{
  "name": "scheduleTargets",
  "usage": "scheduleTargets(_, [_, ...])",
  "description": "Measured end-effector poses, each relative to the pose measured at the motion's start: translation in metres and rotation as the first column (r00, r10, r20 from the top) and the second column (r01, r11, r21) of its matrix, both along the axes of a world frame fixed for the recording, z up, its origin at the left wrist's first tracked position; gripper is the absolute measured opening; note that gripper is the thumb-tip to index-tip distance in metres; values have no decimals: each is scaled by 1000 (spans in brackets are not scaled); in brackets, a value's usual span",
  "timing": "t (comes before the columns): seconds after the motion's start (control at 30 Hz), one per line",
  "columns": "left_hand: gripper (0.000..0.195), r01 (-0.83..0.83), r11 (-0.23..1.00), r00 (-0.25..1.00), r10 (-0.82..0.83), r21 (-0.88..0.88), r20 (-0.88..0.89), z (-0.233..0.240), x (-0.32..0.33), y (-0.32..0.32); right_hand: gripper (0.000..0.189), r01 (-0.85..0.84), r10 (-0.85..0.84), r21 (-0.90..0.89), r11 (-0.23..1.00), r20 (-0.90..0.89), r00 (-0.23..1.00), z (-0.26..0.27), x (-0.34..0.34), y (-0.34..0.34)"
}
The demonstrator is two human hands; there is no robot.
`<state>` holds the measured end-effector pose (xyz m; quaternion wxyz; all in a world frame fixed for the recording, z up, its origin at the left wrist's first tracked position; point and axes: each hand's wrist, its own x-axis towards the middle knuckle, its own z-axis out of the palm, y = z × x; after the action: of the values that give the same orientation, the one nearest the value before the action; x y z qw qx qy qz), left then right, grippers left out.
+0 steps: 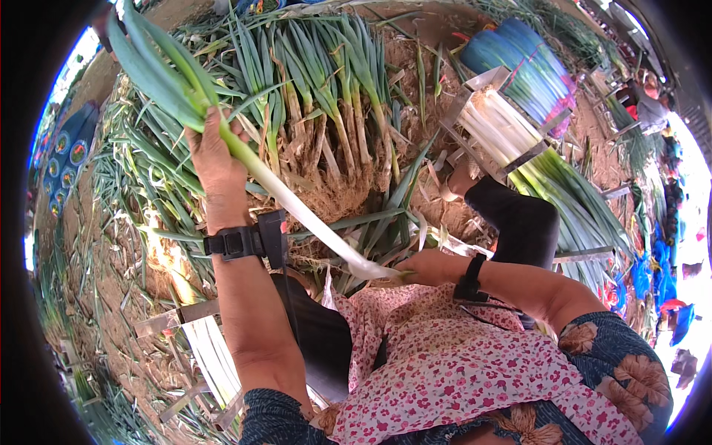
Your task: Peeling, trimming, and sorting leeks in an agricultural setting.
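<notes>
My left hand [214, 147] grips a long leek [295, 208] where its green leaves meet the pale stem. The leaves fan up past my wrist to the upper left, and the white shank slants down to the right. At the root end, my right hand [431, 267] is closed around the tip; its fingers are partly hidden from view. The shank looks clean and bare. Beyond my hands lies a heap of untrimmed leeks [334, 111], with brown dry skins and matted roots [334, 194] towards me.
A metal rack [478, 105] at the right holds peeled leeks [500, 128]. Behind it lies a wrapped leek bundle [523, 67]. Another metal frame [194, 311] with white leeks [211, 356] stands by my left arm. Leaf scraps litter the soil [111, 311]. Printed plastic [69, 150] lies far left.
</notes>
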<state>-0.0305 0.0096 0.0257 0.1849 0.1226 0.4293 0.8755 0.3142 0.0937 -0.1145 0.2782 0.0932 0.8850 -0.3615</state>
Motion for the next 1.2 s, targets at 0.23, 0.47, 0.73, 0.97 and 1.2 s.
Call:
scheduleTargets(0.23, [37,-243,966,970,241,-84,-35,11,-31,-33,33,-343,144,383,858,461,876,-48,83,57])
scheduleTargets(0.47, [42,-95,995,977,95,-13,191,11,-10,-19,41,431,-507,-268,862,-486,712,60,-89,-6])
scheduleTargets(0.73, [44,334,903,911,-383,271,154,-4,16,2,24,411,-777,-760,503,-190,600,78,-104,-5])
scheduleTargets(0.97, [41,331,884,925,-374,331,73,-26,19,9,28,513,-676,-455,728,-353,646,96,-95,-10])
scheduleTargets(1.2, [43,270,936,947,-300,224,117,-13,24,11,27,431,-628,-495,755,-354,693,90,-98,-6])
